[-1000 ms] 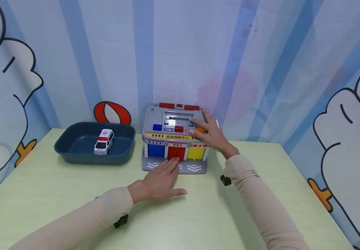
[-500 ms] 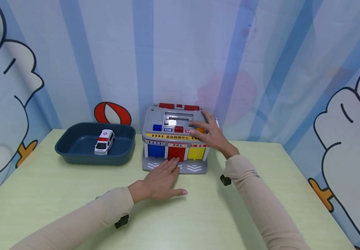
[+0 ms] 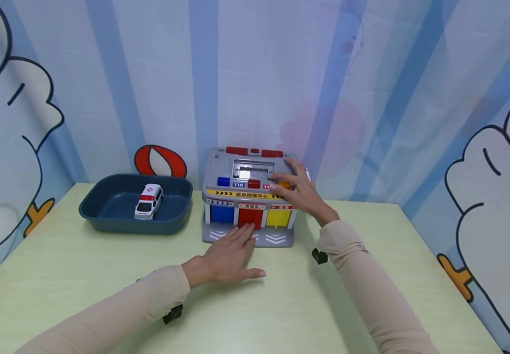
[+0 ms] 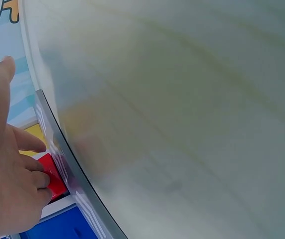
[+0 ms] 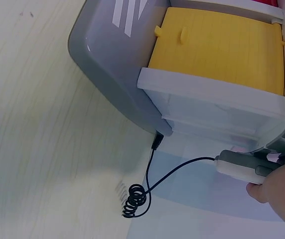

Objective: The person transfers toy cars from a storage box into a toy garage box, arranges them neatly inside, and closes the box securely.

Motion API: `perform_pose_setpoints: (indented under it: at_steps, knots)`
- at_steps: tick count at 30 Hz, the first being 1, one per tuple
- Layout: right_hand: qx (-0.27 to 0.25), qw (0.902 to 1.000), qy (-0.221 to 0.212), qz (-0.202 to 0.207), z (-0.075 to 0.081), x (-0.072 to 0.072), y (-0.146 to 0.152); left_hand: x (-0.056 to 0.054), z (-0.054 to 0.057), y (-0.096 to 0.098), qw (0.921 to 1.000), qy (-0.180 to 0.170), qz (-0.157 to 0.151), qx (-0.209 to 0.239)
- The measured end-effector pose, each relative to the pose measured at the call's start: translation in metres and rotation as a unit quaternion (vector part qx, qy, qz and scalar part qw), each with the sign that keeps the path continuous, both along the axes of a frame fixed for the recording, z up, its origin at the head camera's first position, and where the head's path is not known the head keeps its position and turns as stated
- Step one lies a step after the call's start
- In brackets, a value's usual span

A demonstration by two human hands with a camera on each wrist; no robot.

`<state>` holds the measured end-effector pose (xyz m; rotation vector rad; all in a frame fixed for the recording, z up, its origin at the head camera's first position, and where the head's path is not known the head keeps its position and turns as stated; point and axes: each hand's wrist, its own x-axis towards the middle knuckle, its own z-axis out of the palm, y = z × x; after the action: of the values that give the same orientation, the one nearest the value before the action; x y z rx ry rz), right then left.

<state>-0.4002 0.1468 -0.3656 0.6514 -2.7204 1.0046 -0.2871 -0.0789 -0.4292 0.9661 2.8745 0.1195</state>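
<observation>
Over the past second, neither hand shifts noticeably: the left hand (image 3: 230, 255), fingers straight, reaches to the red door (image 3: 250, 216) of the toy garage (image 3: 245, 193) at the frame's centre, while the right hand (image 3: 302, 192) rests with fingers spread on the roof's right side. That suggests a steadying hold while the door is worked; the toy ambulance (image 3: 149, 201) sits in the tray (image 3: 104, 225), left of centre.

"紧急指挥中心" (image 3: 252, 195) is printed on the yellow band (image 3: 219, 192) of the garage (image 3: 253, 202), seemingly "110" (image 3: 239, 185) behind. Chevrons (image 3: 275, 239) are shown on its base (image 3: 260, 244), a red emblem (image 3: 150, 189) on the car (image 3: 149, 202).
</observation>
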Motion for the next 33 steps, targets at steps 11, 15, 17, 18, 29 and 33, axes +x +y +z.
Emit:
perform_pose_setpoints:
  at_steps: [11, 15, 17, 18, 29, 33]
  knots:
    - [0.012, 0.9999, 0.011, -0.004, -0.0021, -0.0001, 0.0001, 0.0006, -0.0004, -0.0002, 1.0000, 0.003, -0.004, -0.001]
    - [0.014, 0.9998, 0.013, -0.003, -0.0020, 0.0001, -0.0002, -0.0002, -0.0005, -0.0004, 1.0000, 0.003, -0.005, -0.006]
    - [0.014, 0.9998, 0.013, -0.002, -0.0015, 0.0003, -0.0006, -0.0007, -0.0008, -0.0006, 1.0000, 0.005, -0.005, -0.007]
    - [0.014, 0.9998, 0.013, -0.001, -0.0012, 0.0004, -0.0008, -0.0012, -0.0010, -0.0008, 0.9999, 0.004, -0.005, -0.008]
    - [0.018, 0.9996, 0.018, -0.008, 0.0012, 0.0010, -0.0027, -0.0058, 0.0038, -0.0014, 0.9999, 0.001, -0.008, -0.011]
    - [0.022, 0.9996, 0.017, -0.008, 0.0005, 0.0008, -0.0006, -0.0067, 0.0042, -0.0007, 0.9999, -0.002, -0.008, -0.014]
